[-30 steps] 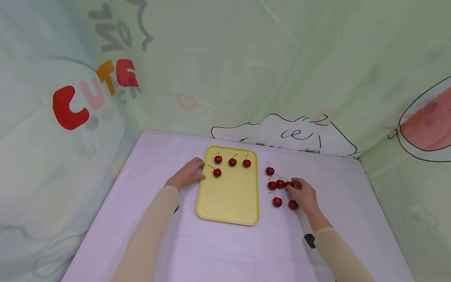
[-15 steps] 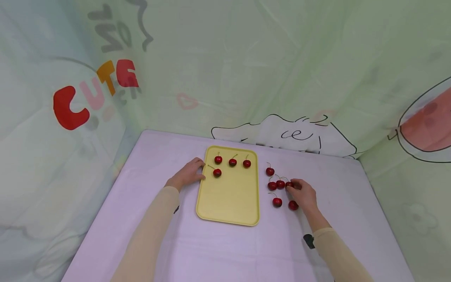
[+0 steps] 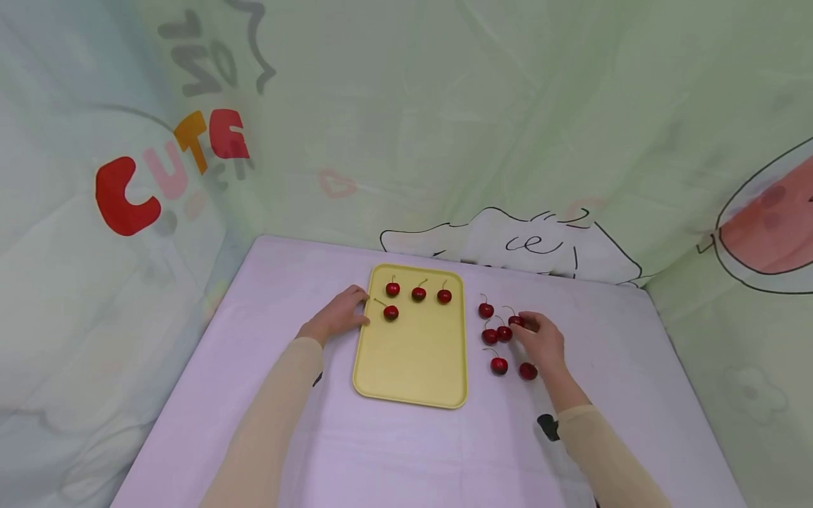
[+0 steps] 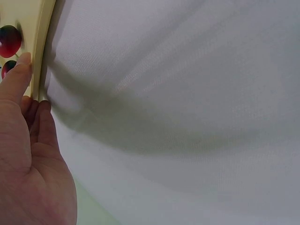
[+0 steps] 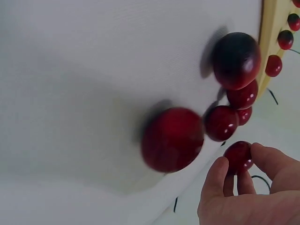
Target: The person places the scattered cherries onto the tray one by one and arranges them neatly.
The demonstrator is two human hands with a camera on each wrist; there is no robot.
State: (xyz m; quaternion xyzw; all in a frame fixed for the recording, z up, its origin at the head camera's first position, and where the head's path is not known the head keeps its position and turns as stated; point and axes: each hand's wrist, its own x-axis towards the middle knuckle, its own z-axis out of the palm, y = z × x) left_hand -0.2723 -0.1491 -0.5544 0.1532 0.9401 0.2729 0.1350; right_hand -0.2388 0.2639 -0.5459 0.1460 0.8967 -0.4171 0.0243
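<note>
My right hand [image 3: 542, 342] pinches a dark red cherry [image 3: 516, 322] by its sides between thumb and fingers, its stem pointing up. In the right wrist view the held cherry [image 5: 238, 157] sits at the fingertips, beyond the loose cherries. My left hand [image 3: 333, 315] grips the left rim of a yellow rectangular tray [image 3: 411, 367]. The left wrist view has one digit over the tray rim [image 4: 41, 51] and the other fingers against its outer side. On the tray, three cherries form a back row, with another cherry [image 3: 390, 312] in front of the leftmost one.
Several loose cherries lie right of the tray: one at the back [image 3: 485, 310], a touching pair [image 3: 490, 336] in the middle, and two nearer cherries [image 3: 498, 365]. A pale lilac cloth [image 3: 406, 451] covers the table. Printed curtains [image 3: 406, 141] hang behind and at both sides.
The right hand has shifted slightly back and left with its cherry, parting it from the neighbouring pair. The left hand and tray have stayed in place.
</note>
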